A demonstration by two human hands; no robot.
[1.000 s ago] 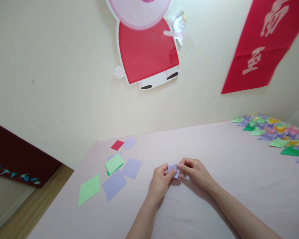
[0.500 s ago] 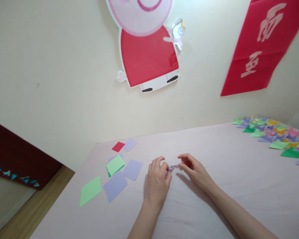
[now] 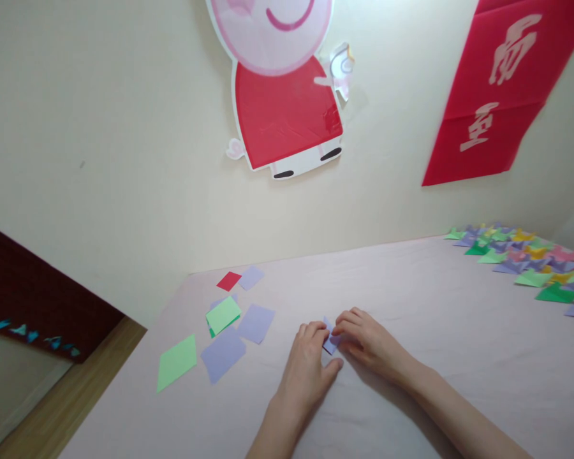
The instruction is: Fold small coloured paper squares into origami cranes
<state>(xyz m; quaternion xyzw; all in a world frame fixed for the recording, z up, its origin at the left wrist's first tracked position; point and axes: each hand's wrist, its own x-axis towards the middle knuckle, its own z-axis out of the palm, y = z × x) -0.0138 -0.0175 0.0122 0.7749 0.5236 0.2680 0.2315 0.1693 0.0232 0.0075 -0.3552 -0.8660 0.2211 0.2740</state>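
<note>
A small folded piece of purple paper [image 3: 331, 344] lies on the cloth-covered surface between my two hands. My left hand [image 3: 307, 357] presses its curled fingertips on the paper's left side, with the thumb held apart just below. From the right, my right hand [image 3: 375, 341] has its fingers closed over the other edge of the same paper. Parts of the paper are hidden under the fingers of both hands.
To the left lie loose paper pieces: a light green sheet [image 3: 176, 363], a purple sheet [image 3: 224, 355], a red one [image 3: 229, 281] and several others. Rows of folded colourful paper shapes [image 3: 533, 278] stand at the right. Behind is a wall with a cartoon cutout [image 3: 287, 115].
The purple paper, earlier a thin strip seen edge-on between my hands, now lies flatter. My right hand has moved left and down onto it; my left thumb has spread away.
</note>
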